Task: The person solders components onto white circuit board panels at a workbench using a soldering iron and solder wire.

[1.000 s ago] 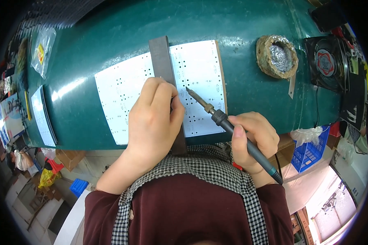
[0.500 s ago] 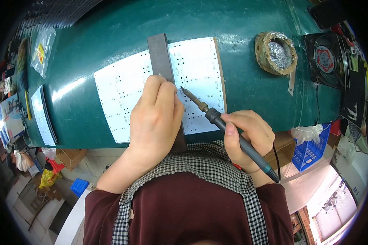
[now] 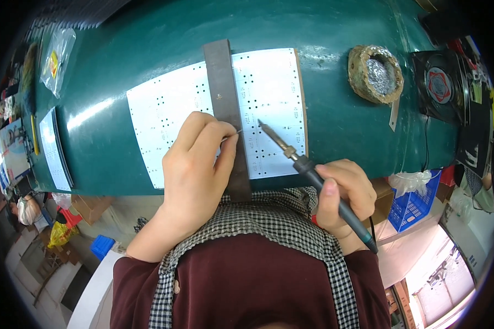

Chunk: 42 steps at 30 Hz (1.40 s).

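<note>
My right hand (image 3: 346, 192) is closed around the grey handle of a soldering iron (image 3: 311, 174). The iron's tip points up and left over a white circuit board (image 3: 277, 71) dotted with dark holes and marks; whether it touches the board I cannot tell. A dark flat bar (image 3: 219, 66) lies across the board, running from its far edge toward my apron. Over the bar, my left hand (image 3: 197, 156) pinches a thin silvery wire (image 3: 239, 131), a short end of which shows past the fingertips. The palm side of that hand is hidden.
On the green table (image 3: 340, 142), a rough round holder (image 3: 355, 74) lined with silvery material stands at the right, near a black fan (image 3: 438, 85). A stack of white boards (image 3: 54, 151) and a clear plastic bag (image 3: 59, 57) lie left. A blue crate (image 3: 414, 205) stands below the table's right edge.
The soldering iron has moved right and slightly toward me, its tip farther from the bar. My left hand has drawn back a little, uncovering more of the bar and the wire end.
</note>
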Each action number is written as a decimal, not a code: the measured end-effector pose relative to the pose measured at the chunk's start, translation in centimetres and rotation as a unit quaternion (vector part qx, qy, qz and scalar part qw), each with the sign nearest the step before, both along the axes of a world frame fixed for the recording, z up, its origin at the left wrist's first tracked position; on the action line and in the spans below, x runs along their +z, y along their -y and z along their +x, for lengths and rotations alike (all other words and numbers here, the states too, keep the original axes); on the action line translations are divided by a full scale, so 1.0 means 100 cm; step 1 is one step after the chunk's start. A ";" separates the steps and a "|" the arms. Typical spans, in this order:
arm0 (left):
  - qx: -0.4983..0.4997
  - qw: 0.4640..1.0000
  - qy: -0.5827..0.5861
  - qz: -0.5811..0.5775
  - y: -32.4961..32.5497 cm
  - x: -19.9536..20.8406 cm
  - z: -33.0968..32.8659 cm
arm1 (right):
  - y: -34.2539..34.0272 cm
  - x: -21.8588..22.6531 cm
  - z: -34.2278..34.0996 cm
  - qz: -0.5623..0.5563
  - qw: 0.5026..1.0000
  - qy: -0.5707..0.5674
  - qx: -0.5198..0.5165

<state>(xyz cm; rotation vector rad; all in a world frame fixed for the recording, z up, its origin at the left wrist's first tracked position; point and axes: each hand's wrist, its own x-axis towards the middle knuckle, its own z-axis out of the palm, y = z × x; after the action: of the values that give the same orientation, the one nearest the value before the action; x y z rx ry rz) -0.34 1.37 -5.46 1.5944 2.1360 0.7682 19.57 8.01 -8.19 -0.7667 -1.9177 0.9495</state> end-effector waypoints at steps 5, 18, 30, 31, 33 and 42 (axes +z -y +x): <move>-0.007 0.998 0.021 0.064 0.009 -0.007 -0.003 | -0.002 0.005 -0.005 -0.028 0.999 0.000 -0.034; -0.028 0.998 -0.021 0.061 0.013 -0.010 -0.007 | -0.016 0.008 -0.028 -0.071 0.996 0.039 -0.043; -0.022 0.997 -0.014 0.071 0.014 -0.013 -0.006 | -0.012 0.008 -0.001 -0.031 0.988 0.010 -0.153; -0.020 0.997 -0.010 0.069 0.014 -0.013 -0.005 | -0.014 0.006 0.006 0.000 0.983 -0.027 -0.181; -0.024 0.996 -0.004 0.083 0.013 -0.014 -0.004 | -0.018 -0.006 0.025 0.035 0.974 -0.066 -0.215; -0.009 0.996 -0.020 0.083 0.019 -0.017 0.010 | 0.015 -0.013 0.060 0.124 0.982 0.014 -0.141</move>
<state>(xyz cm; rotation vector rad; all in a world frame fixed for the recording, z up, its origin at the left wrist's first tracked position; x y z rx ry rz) 0.68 -0.48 -7.14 1.7226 2.1302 0.9370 25.61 6.53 -9.48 -0.8754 -1.8464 0.5180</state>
